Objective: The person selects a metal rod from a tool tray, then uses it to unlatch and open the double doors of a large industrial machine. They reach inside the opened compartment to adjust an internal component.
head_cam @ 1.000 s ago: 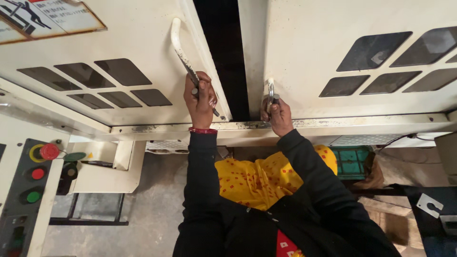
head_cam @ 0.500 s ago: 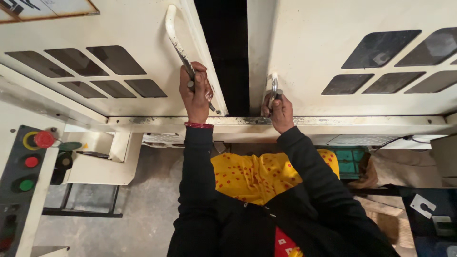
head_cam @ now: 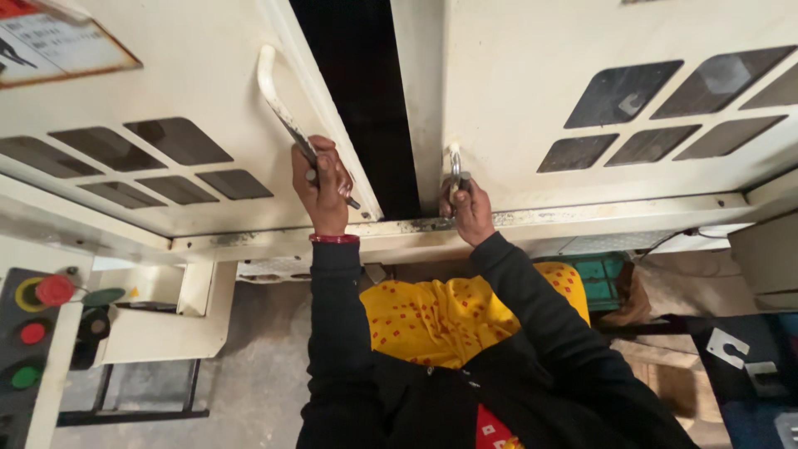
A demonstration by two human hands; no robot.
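Observation:
Two cream sliding machine doors stand in front of me with a dark gap [head_cam: 366,100] between them. My left hand [head_cam: 320,185] grips the worn metal handle [head_cam: 274,100] of the left door [head_cam: 150,91]. The handle's lower part is hidden inside my fist. My right hand [head_cam: 470,208] holds the smaller handle [head_cam: 455,162] at the inner edge of the right door [head_cam: 532,91]. Both arms wear black sleeves, and a red bangle sits on my left wrist. Each door has dark window panels.
A control panel [head_cam: 33,333] with red and green round buttons stands at the lower left. A cream box bracket [head_cam: 166,324] hangs under the door rail [head_cam: 582,216]. A green crate [head_cam: 611,278] and dark clutter sit at the lower right. Grey floor shows below.
The gap between the doors has grown wider than one second ago. My hands stay on the same handles, and the view has shifted slightly.

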